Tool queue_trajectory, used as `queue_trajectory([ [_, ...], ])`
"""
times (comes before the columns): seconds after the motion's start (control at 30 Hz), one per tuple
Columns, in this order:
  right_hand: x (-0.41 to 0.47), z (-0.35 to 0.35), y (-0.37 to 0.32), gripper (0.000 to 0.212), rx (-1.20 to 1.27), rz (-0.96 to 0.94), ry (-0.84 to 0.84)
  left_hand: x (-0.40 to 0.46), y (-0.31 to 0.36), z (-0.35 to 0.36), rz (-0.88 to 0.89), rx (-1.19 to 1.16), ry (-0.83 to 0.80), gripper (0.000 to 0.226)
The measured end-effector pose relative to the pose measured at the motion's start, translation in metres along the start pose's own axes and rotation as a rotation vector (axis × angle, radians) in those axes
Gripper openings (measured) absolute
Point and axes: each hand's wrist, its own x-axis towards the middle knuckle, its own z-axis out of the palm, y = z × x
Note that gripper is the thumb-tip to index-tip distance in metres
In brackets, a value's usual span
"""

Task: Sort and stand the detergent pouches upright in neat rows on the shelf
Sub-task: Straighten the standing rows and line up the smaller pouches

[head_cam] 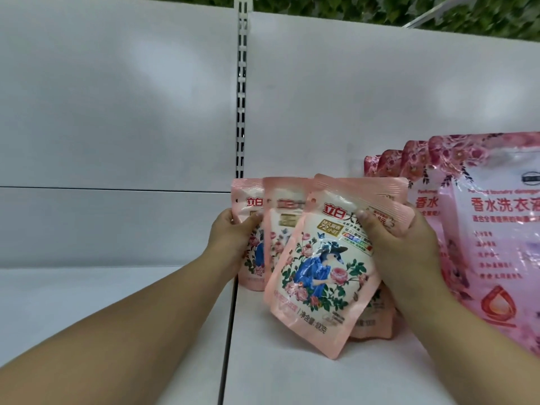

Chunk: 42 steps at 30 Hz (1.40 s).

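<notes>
Several small pink detergent pouches with a rose and blue-dress picture stand on the white shelf (292,375). My left hand (233,232) grips the leftmost small pouch (248,200) at its left edge. My right hand (400,244) holds the front small pouch (324,267), tilted to the right, together with another pouch (388,197) behind it; my thumb presses on the front face. A third small pouch (285,217) stands between the two hands.
A row of large pink pouches (493,238) stands upright at the right, close to my right forearm. A slotted upright post (241,92) divides the white back panel. A seam (228,340) splits the shelf; the left shelf section (102,293) holds nothing.
</notes>
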Motion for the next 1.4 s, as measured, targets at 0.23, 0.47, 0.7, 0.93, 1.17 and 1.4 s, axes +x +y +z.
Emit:
queue_trajectory([
  [0.23,0.002,-0.001,0.001,0.011,0.008,-0.004,-0.005,-0.011,0.024,-0.004,0.331,0.117,0.202,0.030],
  [0.47,-0.001,-0.005,-0.005,0.006,0.085,0.066,-0.011,-0.037,0.031,0.005,0.187,0.215,-0.223,0.047],
  [0.7,0.000,-0.004,-0.008,0.009,0.233,0.194,-0.084,-0.033,0.037,-0.014,0.153,0.325,-0.327,0.068],
  [0.93,0.001,0.000,-0.013,0.030,0.322,0.342,-0.349,-0.052,0.037,0.006,0.099,0.172,-0.431,0.065],
  [1.17,0.005,0.017,-0.010,0.009,0.330,0.432,-0.320,-0.051,0.042,0.005,0.014,0.123,-0.527,0.060],
  [1.4,0.020,0.064,-0.002,0.070,0.005,0.278,-0.473,-0.036,0.053,-0.012,0.095,0.131,-0.238,0.019],
])
